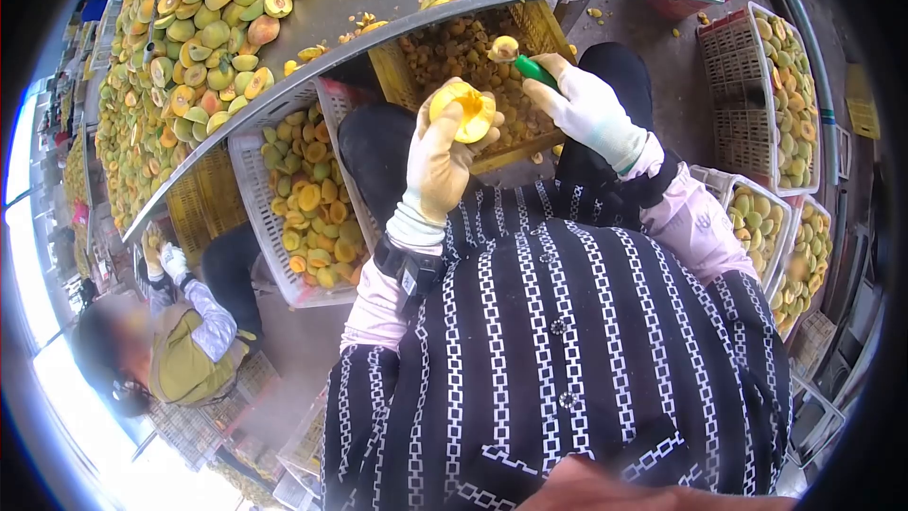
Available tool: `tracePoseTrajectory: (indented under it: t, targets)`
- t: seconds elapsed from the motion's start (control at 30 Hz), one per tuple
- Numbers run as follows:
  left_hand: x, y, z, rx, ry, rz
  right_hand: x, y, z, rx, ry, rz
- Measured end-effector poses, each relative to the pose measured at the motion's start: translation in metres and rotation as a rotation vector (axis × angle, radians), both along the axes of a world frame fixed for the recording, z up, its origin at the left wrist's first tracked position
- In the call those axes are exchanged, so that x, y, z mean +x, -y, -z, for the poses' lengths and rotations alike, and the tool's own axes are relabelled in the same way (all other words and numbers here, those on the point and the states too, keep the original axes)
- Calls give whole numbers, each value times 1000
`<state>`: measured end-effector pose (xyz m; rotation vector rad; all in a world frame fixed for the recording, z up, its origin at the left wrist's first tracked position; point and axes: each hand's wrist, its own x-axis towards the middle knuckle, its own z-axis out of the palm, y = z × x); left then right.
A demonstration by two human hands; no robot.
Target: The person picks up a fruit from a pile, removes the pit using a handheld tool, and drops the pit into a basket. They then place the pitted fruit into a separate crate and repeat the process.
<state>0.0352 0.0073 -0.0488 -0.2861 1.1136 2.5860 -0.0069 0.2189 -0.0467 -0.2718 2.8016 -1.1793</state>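
My left hand, in a pale glove, is closed around a yellow peach half. Its cut face is turned up, with a ragged hollow in the middle. My gloved right hand grips a green-handled pitting tool. At the tool's end sits a piece of peach flesh with a brown centre, apart from the half in my left hand. Below both hands, between my knees, stands a yellow crate with brown pits and scraps in it.
A metal table heaped with cut peaches curves across in front. A white basket of peach halves stands by my left knee. More full baskets line the right side. At left, a co-worker sits with gloved hands near the table edge.
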Motion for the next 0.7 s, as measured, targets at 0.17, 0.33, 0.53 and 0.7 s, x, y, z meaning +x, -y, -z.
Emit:
tracePoseTrajectory:
  t: [0.17,0.33,0.53,0.7]
  targets:
    - [5,-2,-1,56,96,17,13,6,-8,-77,-142,-112]
    - [14,-16,0,-533,-79,-245,30,11,-13,126,-205,-109]
    - [24,-5,15,384,-2,-112,36,5,-11,-681,651,62]
    - [34,-19,7,346,-43,-26,49,8,-17,-872,621,25]
